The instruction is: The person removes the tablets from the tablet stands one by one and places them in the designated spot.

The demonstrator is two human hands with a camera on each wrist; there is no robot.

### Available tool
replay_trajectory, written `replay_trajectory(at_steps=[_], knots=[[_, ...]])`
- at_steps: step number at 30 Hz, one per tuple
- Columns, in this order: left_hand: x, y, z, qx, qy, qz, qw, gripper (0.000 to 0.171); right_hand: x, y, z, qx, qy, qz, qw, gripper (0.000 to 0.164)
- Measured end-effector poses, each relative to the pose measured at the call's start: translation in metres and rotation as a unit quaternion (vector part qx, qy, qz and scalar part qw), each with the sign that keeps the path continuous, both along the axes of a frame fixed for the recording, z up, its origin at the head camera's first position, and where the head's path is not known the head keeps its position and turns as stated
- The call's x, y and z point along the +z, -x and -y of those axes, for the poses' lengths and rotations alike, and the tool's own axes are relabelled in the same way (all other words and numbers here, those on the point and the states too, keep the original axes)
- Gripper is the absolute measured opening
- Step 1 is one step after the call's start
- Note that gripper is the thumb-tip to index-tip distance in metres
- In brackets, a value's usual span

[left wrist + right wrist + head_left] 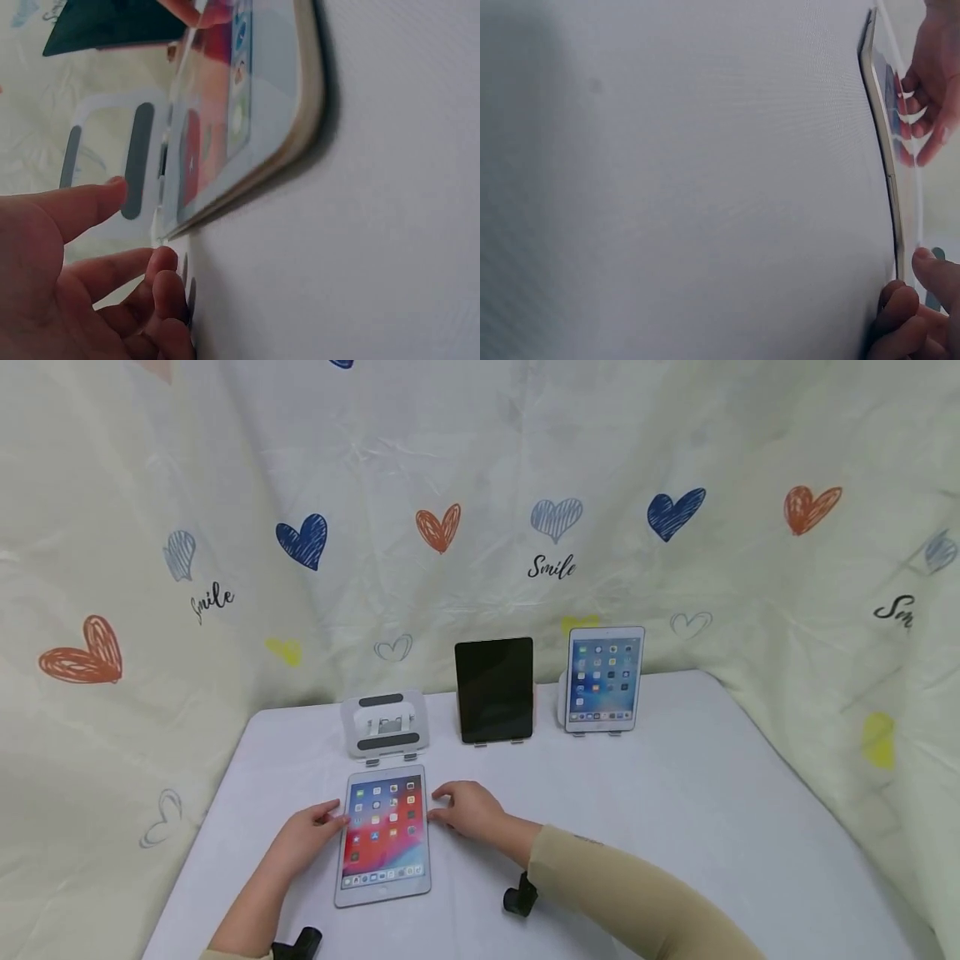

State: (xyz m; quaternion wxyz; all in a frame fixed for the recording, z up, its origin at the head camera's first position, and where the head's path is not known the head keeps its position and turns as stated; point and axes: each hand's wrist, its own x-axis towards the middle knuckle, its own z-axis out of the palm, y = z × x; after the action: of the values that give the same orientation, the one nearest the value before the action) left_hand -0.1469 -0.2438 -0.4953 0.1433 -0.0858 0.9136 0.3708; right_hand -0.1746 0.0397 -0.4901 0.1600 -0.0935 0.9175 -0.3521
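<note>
A white tablet point(384, 835) with a lit screen of app icons lies on the table, its long sides pointing away from me. My left hand point(309, 837) is at its left edge, thumb tip right at the border. In the left wrist view the thumb stands apart from the loosely bent fingers point(169, 289). At the opposite edge is my right hand point(468, 810), thumb and forefinger spread. The right wrist view has its thumb point(930, 266) over the rim and the fingertips beside it. Just beyond the tablet stands a white tablet stand point(386, 725) with grey pads.
A dark-screened tablet point(495, 691) leans on a stand to the right of the bare one. Farther right, another white tablet point(604, 680) with a lit screen sits on its stand. Behind the white-covered table point(645, 802) hangs a curtain point(480, 452) printed with hearts.
</note>
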Motion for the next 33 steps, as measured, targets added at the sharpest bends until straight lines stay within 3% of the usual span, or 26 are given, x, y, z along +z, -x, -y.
replay_trajectory(at_steps=[10, 20, 25, 33], knots=[[0.011, 0.003, -0.024, 0.055, -0.058, -0.008, 0.9968, 0.065, 0.005, -0.004, -0.013, 0.010, 0.040, 0.005, 0.999, 0.034], [0.020, 0.013, -0.056, 0.096, -0.130, -0.028, 0.9864, 0.054, 0.004, 0.001, -0.036, -0.011, 0.060, 0.014, 0.998, 0.036], [0.022, 0.018, -0.072, 0.100, -0.151, -0.040, 0.9826, 0.052, 0.008, 0.007, -0.049, -0.024, 0.059, 0.016, 0.998, 0.040], [0.025, 0.024, -0.091, 0.093, -0.187, -0.031, 0.9775, 0.049, 0.013, 0.015, -0.075, -0.042, 0.075, -0.003, 0.996, 0.043]])
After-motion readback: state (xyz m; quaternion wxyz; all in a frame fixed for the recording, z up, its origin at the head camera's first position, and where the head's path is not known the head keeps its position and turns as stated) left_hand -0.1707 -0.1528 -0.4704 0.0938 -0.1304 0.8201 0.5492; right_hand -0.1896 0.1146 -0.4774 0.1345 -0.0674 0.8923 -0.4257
